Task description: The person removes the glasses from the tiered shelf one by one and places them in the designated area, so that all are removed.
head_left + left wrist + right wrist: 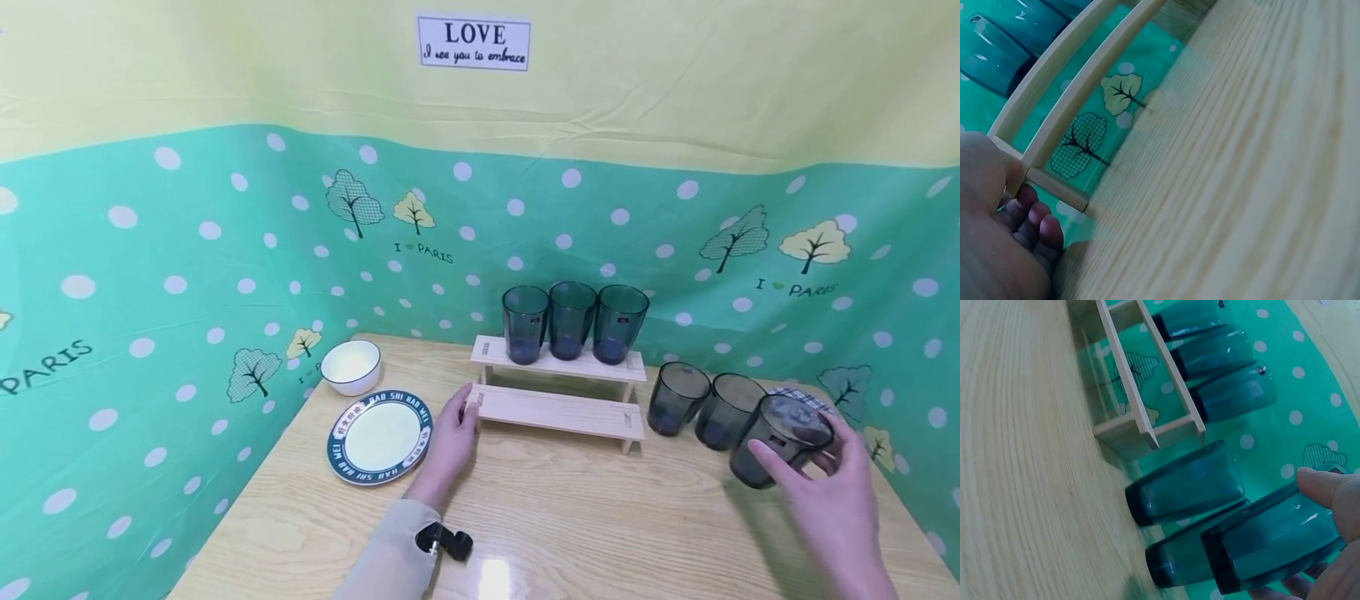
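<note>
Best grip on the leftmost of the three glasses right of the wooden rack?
I'd take the glass by its upper wall, below the rim, coming from the near side and slightly above. It stands upright, looks wider at the top, and its near side faces bare tabletop; the middle glass crowds its right, the rack its left.

Rack [1092, 80] in both seemingly tilted wrist views
</note>
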{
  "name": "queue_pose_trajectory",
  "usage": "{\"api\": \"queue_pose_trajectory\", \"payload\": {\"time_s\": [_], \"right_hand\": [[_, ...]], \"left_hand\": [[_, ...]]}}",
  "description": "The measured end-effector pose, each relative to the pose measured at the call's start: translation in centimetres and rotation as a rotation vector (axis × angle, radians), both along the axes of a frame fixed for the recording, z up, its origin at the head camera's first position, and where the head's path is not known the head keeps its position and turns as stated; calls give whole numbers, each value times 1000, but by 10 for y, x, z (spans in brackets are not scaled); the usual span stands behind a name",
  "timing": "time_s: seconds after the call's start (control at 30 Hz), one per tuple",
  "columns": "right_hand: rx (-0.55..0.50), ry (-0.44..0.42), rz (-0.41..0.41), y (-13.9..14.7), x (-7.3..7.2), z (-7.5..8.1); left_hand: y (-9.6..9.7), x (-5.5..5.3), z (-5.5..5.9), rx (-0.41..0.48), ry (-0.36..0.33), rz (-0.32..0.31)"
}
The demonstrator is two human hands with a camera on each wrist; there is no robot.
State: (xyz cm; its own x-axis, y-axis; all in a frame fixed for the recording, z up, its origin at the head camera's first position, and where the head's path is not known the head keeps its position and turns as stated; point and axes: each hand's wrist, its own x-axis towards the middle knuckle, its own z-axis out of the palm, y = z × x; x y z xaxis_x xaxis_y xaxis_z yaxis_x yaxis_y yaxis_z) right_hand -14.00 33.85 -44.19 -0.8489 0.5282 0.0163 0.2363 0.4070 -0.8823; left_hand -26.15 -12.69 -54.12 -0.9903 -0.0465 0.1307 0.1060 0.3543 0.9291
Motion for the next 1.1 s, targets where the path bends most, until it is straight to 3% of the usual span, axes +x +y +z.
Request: {"api": "queue_pose_trajectory", "payload": {"time_s": [0.5,1.1], "right_hand": [[-39,-112,-133,21,-9,-1],[-153,-68,-141,49,-37,-25]], "left_hand": [[-4,-2,0,9,-24,-24],[-7,-5,1,50,-39,-9]]}}
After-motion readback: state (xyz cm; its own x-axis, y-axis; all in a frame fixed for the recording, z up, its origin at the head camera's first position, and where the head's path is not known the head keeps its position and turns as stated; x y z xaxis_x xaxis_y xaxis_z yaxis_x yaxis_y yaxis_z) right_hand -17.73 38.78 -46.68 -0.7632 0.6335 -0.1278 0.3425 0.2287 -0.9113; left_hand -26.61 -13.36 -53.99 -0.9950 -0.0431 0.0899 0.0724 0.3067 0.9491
